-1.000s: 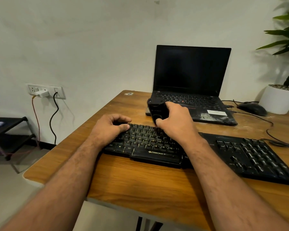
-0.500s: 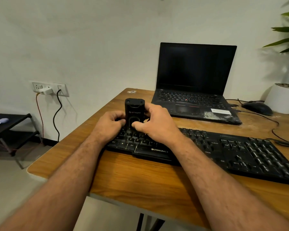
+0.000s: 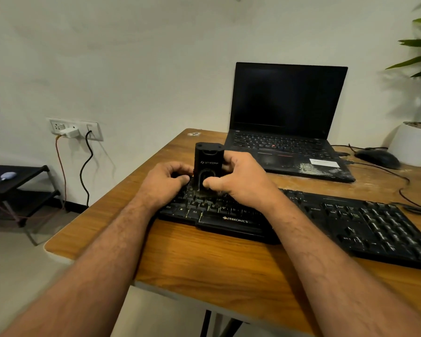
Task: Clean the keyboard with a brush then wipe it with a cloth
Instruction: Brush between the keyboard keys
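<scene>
Brush: a matte black, boxy block (image 3: pixel 208 164) standing upright on the keyboard's left keys, between both hands.
Right hand (image 3: pixel 241 180): fingers curled round the brush, thumb pressed on its front.
Left hand (image 3: pixel 164 182): fingers curled, touching the brush's left side; grip unclear.
Keyboard: black plastic, long (image 3: pixel 326 222), under the fingers on the wood-grain worktop (image 3: pixel 204 261).
Beyond the fingers: open black laptop (image 3: pixel 287 122), scuffed at its corner.
Right of the fingers: dark mouse (image 3: pixel 377 158), white pot (image 3: pixel 413 144).

Black keyboard (image 3: pixel 326 220), black brush (image 3: pixel 208 164) and black laptop (image 3: pixel 287 117) on a brown wood-grain table (image 3: pixel 204 261).
</scene>
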A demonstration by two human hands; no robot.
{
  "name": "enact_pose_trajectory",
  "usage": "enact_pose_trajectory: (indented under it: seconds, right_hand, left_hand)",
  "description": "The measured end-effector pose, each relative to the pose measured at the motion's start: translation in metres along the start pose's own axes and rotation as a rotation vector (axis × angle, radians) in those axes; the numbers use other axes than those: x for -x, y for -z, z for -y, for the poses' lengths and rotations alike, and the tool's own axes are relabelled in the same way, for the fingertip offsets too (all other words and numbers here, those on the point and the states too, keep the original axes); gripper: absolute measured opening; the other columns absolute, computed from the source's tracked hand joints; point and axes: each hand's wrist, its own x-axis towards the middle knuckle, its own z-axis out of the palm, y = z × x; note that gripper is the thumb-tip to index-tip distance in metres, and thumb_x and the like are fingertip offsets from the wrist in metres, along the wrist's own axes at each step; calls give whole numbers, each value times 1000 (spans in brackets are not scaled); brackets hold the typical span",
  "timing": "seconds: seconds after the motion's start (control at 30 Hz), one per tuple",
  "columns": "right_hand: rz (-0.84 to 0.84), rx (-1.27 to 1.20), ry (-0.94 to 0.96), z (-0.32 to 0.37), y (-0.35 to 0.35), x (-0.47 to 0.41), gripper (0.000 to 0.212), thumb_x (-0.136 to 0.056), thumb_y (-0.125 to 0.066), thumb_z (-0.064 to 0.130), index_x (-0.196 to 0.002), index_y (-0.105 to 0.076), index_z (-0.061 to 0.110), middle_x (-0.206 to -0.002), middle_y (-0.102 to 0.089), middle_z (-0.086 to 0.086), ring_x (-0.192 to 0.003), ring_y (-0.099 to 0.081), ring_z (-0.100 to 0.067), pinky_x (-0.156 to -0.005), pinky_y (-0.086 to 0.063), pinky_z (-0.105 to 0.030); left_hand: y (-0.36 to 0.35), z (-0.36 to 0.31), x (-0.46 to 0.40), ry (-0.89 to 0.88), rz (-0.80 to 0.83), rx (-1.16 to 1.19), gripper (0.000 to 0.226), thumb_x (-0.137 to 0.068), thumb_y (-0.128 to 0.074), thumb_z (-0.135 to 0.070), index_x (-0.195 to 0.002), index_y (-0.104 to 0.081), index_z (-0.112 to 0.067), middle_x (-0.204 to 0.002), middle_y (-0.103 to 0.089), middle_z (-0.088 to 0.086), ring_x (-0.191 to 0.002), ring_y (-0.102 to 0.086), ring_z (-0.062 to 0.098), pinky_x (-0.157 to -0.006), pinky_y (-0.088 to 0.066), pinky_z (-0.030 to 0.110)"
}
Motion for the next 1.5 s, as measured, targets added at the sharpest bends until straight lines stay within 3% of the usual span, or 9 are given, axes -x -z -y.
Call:
enact_pose_trajectory:
  seconds: [0.4,0.53,0.73,0.83,0.97,1.13,1.27,1.4,1.5]
  right_hand:
    - [-74,24,-4,6,-5,8,46,-76,-80,12,-116,-68,30,-94,-71,13,-64,-63,4,-57,-44,-8]
    - [29,-53,15,8,0,13,46,-75,-82,13,-115,-68,30,-96,-74,14,-84,-69,2,-72,-54,-14]
    - [-66,57,13,8,-3,8,44,-75,-81,21,-117,-68,28,-95,-74,11,-76,-67,-2,-75,-59,-26]
    - [58,22,54,10,-1,14,44,-74,-82,17,-115,-71,29,-99,-75,15,-89,-68,4,-82,-56,-20]
    - [-46,70,14,11,0,13,43,-75,-82,20,-115,-69,30,-94,-73,12,-79,-69,0,-72,-56,-20]
    - [144,-48,17,12,2,16,43,-75,-83,13,-112,-71,31,-98,-76,15,-89,-70,2,-79,-56,-19]
    - [-14,73,-6,11,4,11,43,-76,-82,20,-116,-69,30,-97,-74,13,-87,-68,0,-73,-52,-17]
    - [225,-56,-14,13,8,17,45,-76,-82,13,-115,-70,30,-99,-76,14,-91,-71,1,-84,-55,-21]
    - [48,89,2,13,5,13,43,-76,-82,20,-116,-70,30,-99,-74,13,-89,-69,0,-77,-53,-19]
  left_hand:
    - [0,0,0,-10,-7,-22,28,-96,-58,-8,-91,-75,-30,-92,-77,-3,-83,-73,15,-81,-59,34]
    - [1,1,2,-25,20,-21,30,-96,-57,-7,-92,-76,-30,-94,-77,0,-86,-74,20,-84,-59,41]
    - [1,-1,1,-3,1,-24,29,-96,-58,-8,-89,-75,-31,-90,-77,-2,-84,-74,19,-88,-59,46]
    - [1,0,2,-27,26,-42,22,-93,-64,-12,-92,-76,-30,-90,-77,-4,-86,-75,20,-90,-57,48]
    - [1,0,0,-25,-5,-42,23,-91,-67,-12,-88,-75,-33,-89,-77,-6,-84,-74,15,-89,-58,43]
    - [2,3,-1,-57,21,-49,21,-90,-68,-12,-93,-76,-31,-92,-77,-6,-87,-74,17,-89,-58,46]
    - [1,4,-3,-27,1,-31,21,-90,-69,-13,-89,-76,-33,-91,-77,-5,-86,-74,17,-89,-58,46]
    - [3,3,-1,-69,44,-48,16,-83,-74,-23,-93,-76,-36,-95,-77,-9,-93,-73,17,-93,-55,49]
    - [3,3,-2,-54,48,-31,17,-82,-77,-22,-91,-76,-36,-93,-77,-8,-90,-74,17,-93,-55,48]
